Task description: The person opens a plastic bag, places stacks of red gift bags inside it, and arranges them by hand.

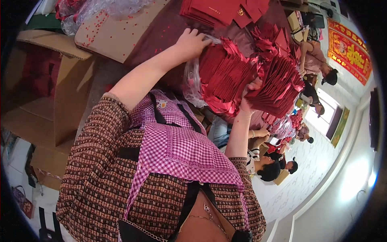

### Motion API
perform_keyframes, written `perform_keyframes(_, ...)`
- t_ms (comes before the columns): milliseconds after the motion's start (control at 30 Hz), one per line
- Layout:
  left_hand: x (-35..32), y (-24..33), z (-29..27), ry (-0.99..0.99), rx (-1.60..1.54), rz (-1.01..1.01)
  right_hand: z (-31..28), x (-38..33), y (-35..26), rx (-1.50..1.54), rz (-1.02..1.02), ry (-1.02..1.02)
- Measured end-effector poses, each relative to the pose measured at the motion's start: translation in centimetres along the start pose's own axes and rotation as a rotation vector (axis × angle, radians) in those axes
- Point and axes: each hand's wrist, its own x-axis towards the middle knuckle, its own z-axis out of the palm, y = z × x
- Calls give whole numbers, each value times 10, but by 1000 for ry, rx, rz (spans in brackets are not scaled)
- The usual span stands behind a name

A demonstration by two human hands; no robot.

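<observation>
My left hand [192, 44] is closed on the rim of a clear plastic bag [192, 80], its fingers curled over the edge. Inside the bag's mouth sits a thick stack of flat red paper bags [223, 76] with shiny ribbon along their edges. A second ribboned red stack [278, 82] fans out to the right. My right hand [250, 93] grips this second stack from its near side; part of the fingers is hidden behind the paper. Both stacks are close together over the dark red tabletop [151, 44].
More red paper pieces [213, 12] lie at the table's far side. A tan board [109, 36] carries red confetti. An open cardboard box [74, 97] stands at left, with red things inside. Several people sit along the right, one [264, 165] close to my right arm.
</observation>
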Motion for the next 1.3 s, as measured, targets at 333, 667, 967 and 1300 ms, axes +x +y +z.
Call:
perform_keyframes(333,20,-11,1,-99,-124,-105,-3,-2,-2,39,4,39)
perform_keyframes(667,10,-14,8,100,-341,71,-2,1,-2,-13,23,-38)
perform_keyframes(967,9,-10,8,-45,-71,91,2,1,0,22,46,-4)
perform_keyframes(1300,-70,31,-14,238,-370,195,-9,-1,-9,-49,-4,15)
